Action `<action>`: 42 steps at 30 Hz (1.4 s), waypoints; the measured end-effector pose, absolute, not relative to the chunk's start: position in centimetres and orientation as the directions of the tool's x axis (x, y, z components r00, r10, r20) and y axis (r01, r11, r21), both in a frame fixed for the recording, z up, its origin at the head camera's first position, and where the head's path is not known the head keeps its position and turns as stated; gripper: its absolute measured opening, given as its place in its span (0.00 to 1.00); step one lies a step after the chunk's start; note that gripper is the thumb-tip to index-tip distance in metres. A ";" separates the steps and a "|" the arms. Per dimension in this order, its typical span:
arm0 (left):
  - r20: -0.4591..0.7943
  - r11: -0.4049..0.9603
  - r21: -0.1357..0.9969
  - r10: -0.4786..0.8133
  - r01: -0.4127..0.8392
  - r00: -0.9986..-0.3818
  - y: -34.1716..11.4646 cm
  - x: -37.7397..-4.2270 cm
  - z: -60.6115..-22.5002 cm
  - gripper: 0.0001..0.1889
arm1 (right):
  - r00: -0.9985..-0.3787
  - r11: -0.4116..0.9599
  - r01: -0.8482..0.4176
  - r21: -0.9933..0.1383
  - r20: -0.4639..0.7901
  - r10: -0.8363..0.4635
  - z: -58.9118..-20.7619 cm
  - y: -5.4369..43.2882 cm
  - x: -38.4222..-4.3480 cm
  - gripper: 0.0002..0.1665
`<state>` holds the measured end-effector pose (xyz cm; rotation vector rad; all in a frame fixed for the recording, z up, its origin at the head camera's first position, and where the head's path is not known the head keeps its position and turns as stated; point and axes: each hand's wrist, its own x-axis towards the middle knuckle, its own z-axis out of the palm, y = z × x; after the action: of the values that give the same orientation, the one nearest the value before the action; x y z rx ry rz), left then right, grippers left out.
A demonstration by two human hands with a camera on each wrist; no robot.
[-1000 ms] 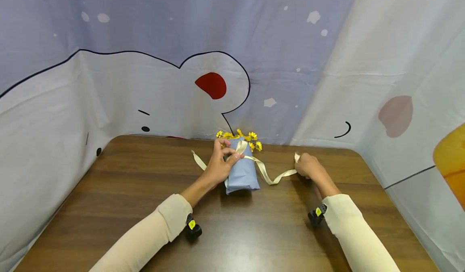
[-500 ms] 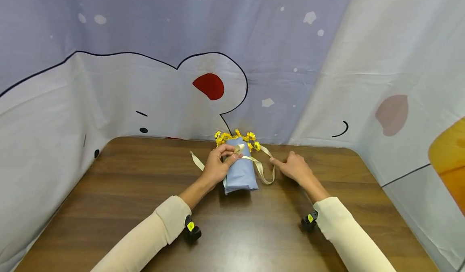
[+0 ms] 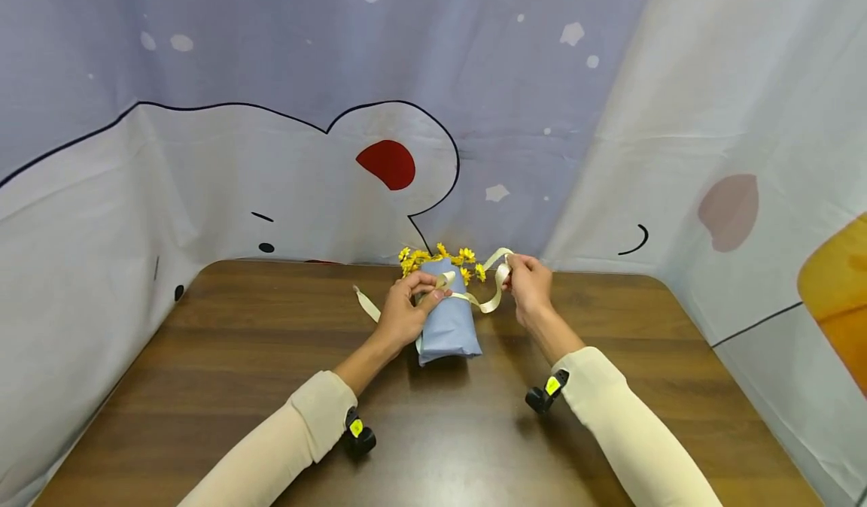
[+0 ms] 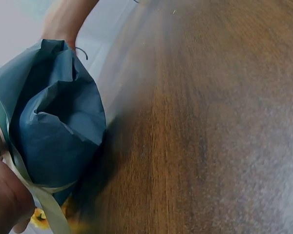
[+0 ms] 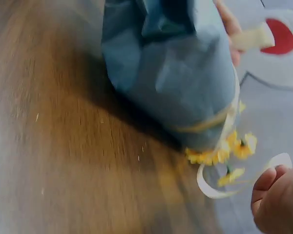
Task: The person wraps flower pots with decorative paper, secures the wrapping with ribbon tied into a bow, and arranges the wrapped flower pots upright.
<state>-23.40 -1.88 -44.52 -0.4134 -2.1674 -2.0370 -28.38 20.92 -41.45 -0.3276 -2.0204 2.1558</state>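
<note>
A bouquet in blue-grey wrapping paper point(image 3: 448, 330) lies on the table, its small yellow flowers point(image 3: 467, 255) at the far end. Cream ribbon point(image 3: 489, 305) goes round its middle. My left hand point(image 3: 405, 311) is over the wrap's left side and pinches a ribbon loop between thumb and fingers. To the right of the bouquet, my right hand point(image 3: 531, 285) is raised and pinches the ribbon's long end, which curves between hand and wrap. In the right wrist view the curled fingers point(image 5: 264, 185) hold that ribbon near the flowers. Another ribbon tail point(image 3: 366, 304) sticks out left of my left hand.
The brown wooden table point(image 3: 271, 409) extends around the bouquet. A printed cloth point(image 3: 284, 161) hangs behind its far edge and along the sides. A small black camera is strapped to each wrist.
My right hand has come leftward from the far right, closer to the bouquet, releasing and regripping the ribbon nearer the flowers. My left hand has kept its pinch on the loop.
</note>
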 end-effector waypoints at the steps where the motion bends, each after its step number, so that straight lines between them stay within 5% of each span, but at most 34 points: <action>1: 0.287 0.052 0.955 0.100 0.293 -0.953 -2.0 -23.4 -44.5 0.07 | -0.970 -0.039 -0.027 -0.999 0.017 0.242 -41.3 20.3 -28.3 0.17; 4: 0.285 0.063 0.954 0.098 0.292 -0.953 -2.1 -23.4 -44.5 0.08 | -0.966 0.187 -0.245 -0.951 0.256 0.038 -41.2 19.1 -27.9 0.15; 8: 0.290 0.075 0.952 0.091 0.297 -0.953 -2.2 -23.4 -44.4 0.08 | -0.844 0.407 -0.535 -0.740 0.457 -0.280 -41.5 19.1 -27.4 0.12; 10: 0.298 0.069 0.950 0.091 0.305 -0.950 -2.3 -23.5 -44.4 0.08 | -0.849 0.417 -0.529 -0.739 0.456 -0.268 -41.6 19.4 -27.4 0.11; 12: 0.306 0.068 0.947 0.092 0.313 -0.947 -2.2 -23.5 -44.4 0.08 | -0.907 0.364 -0.418 -0.832 0.403 -0.122 -41.2 19.5 -27.6 0.12; 15: 0.311 0.056 0.947 0.100 0.317 -0.945 -2.1 -23.5 -44.4 0.08 | -0.941 0.095 -0.280 -0.955 0.292 0.173 -40.2 19.3 -28.1 0.14; 19: 0.313 0.072 0.944 0.097 0.321 -0.945 -2.2 -23.5 -44.4 0.07 | -0.894 -0.191 -0.387 -0.902 0.316 0.316 -38.9 18.5 -28.4 0.08; 23: 0.313 0.088 0.943 0.091 0.320 -0.945 -2.3 -23.6 -44.6 0.07 | -0.907 -0.159 -0.415 -0.896 0.393 0.152 -39.4 18.3 -28.5 0.10; 26: 0.308 0.083 0.945 0.094 0.316 -0.947 -2.3 -23.7 -44.7 0.08 | -0.929 0.166 -0.371 -0.914 0.367 -0.056 -40.5 18.9 -28.6 0.12; 30: 0.303 0.098 0.944 0.111 0.314 -0.947 -2.4 -23.6 -44.6 0.09 | -0.917 0.521 -0.399 -0.754 0.318 -0.242 -41.6 19.8 -28.5 0.13; 37: 0.327 0.183 0.923 0.089 0.339 -0.941 -2.7 -23.6 -44.4 0.09 | -0.788 0.366 -0.603 -0.709 0.458 -0.411 -41.5 19.1 -28.4 0.11; 42: 0.332 0.174 0.923 0.091 0.344 -0.939 -3.0 -23.5 -44.4 0.08 | -0.807 0.450 -0.573 -0.684 0.378 -0.453 -41.5 18.6 -28.5 0.13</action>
<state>-23.53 -2.97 -44.43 -0.4226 -2.2439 -1.8515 -28.47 18.56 -41.45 0.9097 -2.5528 1.2887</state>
